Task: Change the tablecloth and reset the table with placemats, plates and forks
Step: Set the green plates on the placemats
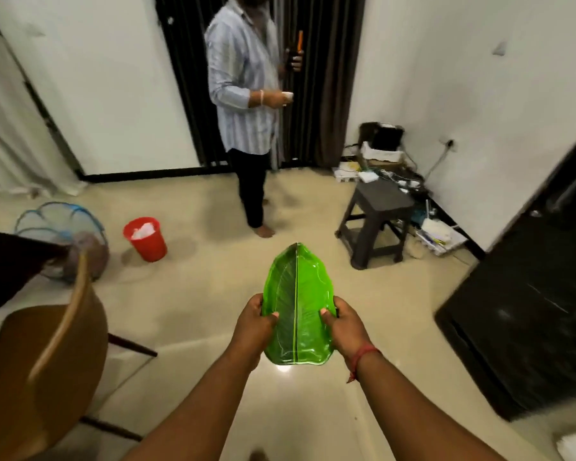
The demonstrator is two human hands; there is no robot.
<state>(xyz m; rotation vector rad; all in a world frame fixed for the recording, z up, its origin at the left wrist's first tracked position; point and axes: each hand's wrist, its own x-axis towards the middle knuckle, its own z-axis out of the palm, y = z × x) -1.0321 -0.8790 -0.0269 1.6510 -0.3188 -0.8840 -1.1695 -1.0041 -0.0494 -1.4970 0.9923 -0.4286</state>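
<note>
A green leaf-shaped plate (296, 301) hangs level over the floor in front of me, its tip pointing away. My left hand (255, 327) grips its left rim, thumb on top. On the opposite rim my right hand (345, 327) holds it the same way; a red thread circles that wrist. A dark corner of the table (10, 261) shows at the far left edge. No placemats, forks or tablecloth are in sight.
A brown wooden chair (40, 367) stands at lower left. A red bucket (146, 239) and a floor fan (64, 237) sit on the tiled floor. A person (246, 94) stands ahead by the dark curtain. A dark stool (376, 221), cable clutter and a black cabinet (529, 311) are right.
</note>
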